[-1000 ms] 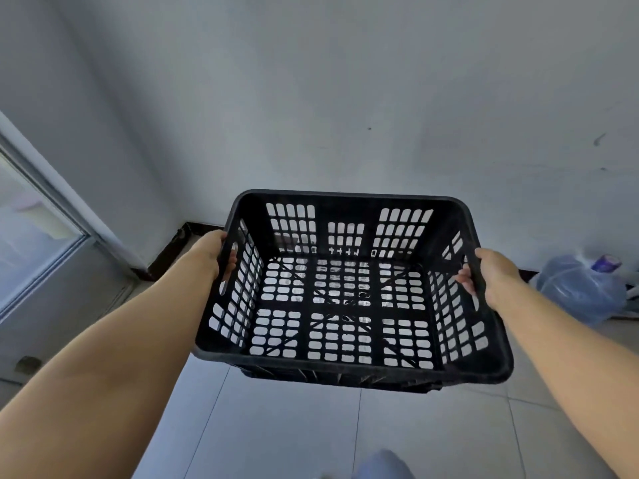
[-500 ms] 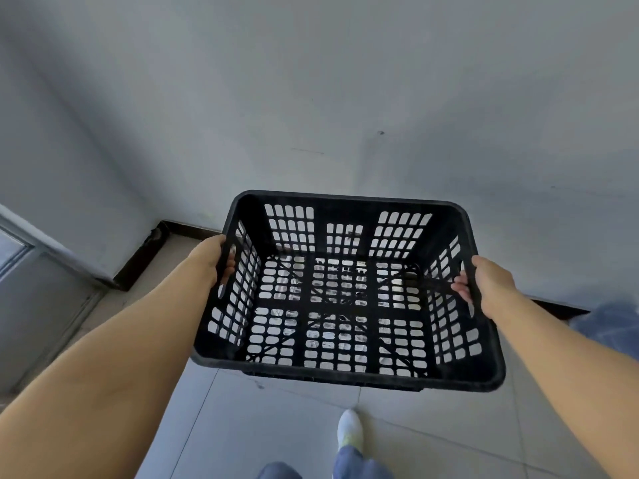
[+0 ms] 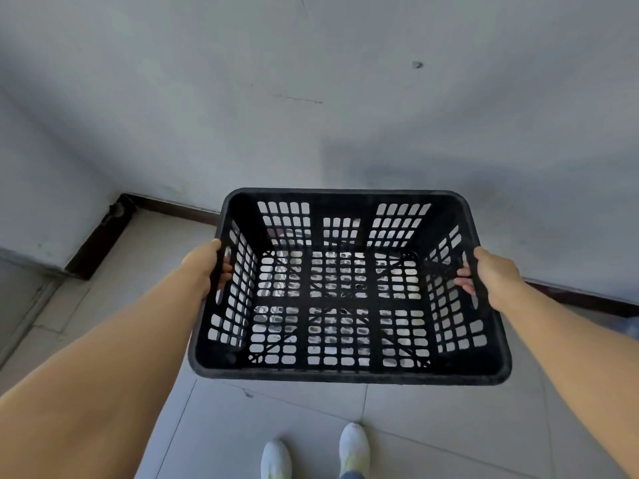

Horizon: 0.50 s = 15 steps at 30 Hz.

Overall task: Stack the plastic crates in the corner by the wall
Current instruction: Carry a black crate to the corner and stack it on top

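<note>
I hold one empty black plastic crate (image 3: 349, 373) with slotted walls and floor in front of me, above the tiled floor and close to the grey wall. My left hand (image 3: 207, 267) grips its left side handle, fingers hooked through the slot. My right hand (image 3: 491, 274) grips the right side handle the same way. The crate is level, its open top facing me. Through the slots I see only light floor beneath; no other crate is in view.
The room corner (image 3: 119, 210) with dark skirting lies to the left of the crate. The grey wall (image 3: 311, 115) runs behind it. My two white shoes (image 3: 352, 447) stand on the pale floor tiles (image 3: 276, 409) below the crate.
The view has tilted down and I have stepped closer to the wall. The crate sits lower against the skirting, the corner is nearer, and both shoes now show. The blue bag at right is gone from view.
</note>
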Motion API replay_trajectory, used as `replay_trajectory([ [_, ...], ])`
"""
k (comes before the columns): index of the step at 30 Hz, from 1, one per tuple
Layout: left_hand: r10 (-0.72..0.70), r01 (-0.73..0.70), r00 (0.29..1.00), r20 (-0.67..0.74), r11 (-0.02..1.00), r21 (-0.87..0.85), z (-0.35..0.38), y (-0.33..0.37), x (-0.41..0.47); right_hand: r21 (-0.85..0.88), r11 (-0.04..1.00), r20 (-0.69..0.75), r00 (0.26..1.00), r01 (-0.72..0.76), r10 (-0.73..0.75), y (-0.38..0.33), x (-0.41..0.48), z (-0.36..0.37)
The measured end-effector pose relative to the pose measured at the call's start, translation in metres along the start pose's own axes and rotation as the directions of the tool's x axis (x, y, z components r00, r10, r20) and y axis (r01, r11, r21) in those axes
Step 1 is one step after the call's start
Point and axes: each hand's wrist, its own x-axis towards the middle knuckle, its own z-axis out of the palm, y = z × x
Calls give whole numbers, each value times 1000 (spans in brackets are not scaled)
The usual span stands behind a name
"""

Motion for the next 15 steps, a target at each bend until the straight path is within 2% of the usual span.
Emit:
replay_trajectory([
  [8, -37, 37, 999, 8, 999, 20, 41, -20, 81, -39, 999, 17, 1000, -16, 17, 25, 76, 37],
  [15, -40, 40, 999, -2, 998, 39, 62, -26, 117, -65, 998, -3, 1000, 9, -9, 37, 117, 54],
])
